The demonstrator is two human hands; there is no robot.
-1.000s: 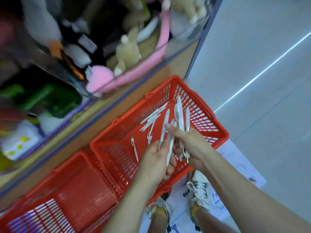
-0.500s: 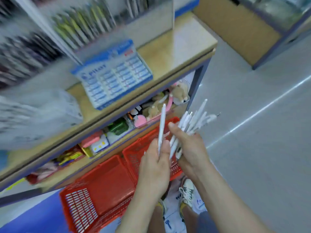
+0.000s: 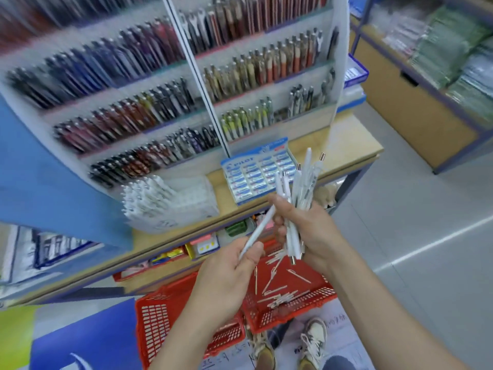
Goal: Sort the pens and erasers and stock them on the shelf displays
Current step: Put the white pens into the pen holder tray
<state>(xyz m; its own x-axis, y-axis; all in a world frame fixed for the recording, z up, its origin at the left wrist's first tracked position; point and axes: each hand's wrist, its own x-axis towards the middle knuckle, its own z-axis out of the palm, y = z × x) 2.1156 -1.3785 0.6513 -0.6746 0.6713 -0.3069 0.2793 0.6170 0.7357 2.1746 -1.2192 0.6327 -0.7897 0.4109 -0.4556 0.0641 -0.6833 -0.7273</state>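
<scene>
My right hand (image 3: 310,225) grips a bundle of white pens (image 3: 300,188) that fan upward above the shelf edge. A single white pen (image 3: 258,231) is pinched in my left hand (image 3: 232,273), its tip slanting up toward the bundle. Below my hands a red basket (image 3: 301,313) holds several more loose white pens (image 3: 280,295). On the wooden shelf stands a white display rack with white pens (image 3: 149,196) at its left end. A blue box of erasers (image 3: 260,174) sits beside it. Tiered rows of dark pens (image 3: 160,102) fill the display behind.
A second red basket (image 3: 160,319) stands on the floor to the left. The lower shelf (image 3: 170,257) holds small packaged goods. My shoes (image 3: 314,340) stand on printed paper. Another shelf unit (image 3: 426,84) with packets lies across the grey aisle at right.
The view has swung up from the baskets to the pen display. Both hands rose with the pens; my left hand drew its single pen away from the bundle.
</scene>
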